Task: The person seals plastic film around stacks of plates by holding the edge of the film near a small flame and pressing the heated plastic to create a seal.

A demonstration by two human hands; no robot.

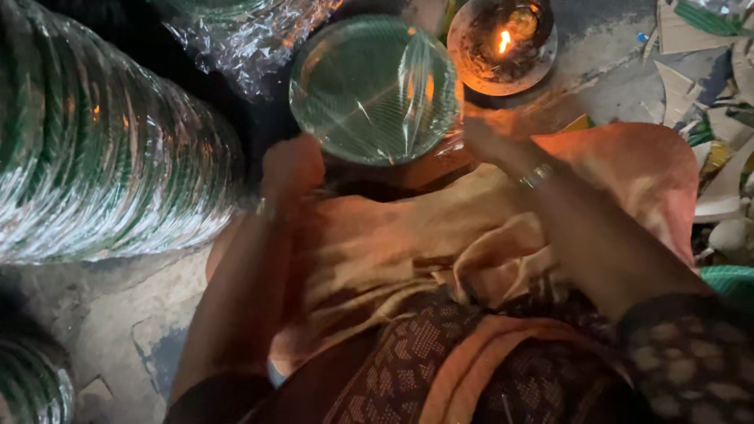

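A round stack of green paper plates wrapped in clear shiny plastic stands on end in front of my lap. My left hand grips its lower left edge. My right hand, with a metal bangle at the wrist, holds the plastic at the stack's right side, close to a small flame. Both hands are blurred. Orange cloth covers my lap below the stack.
A small burning lamp in a round dish sits just beyond the stack at upper right. A long wrapped roll of green plates lies at left, another at bottom left. Loose plastic film and paper scraps lie on the concrete floor.
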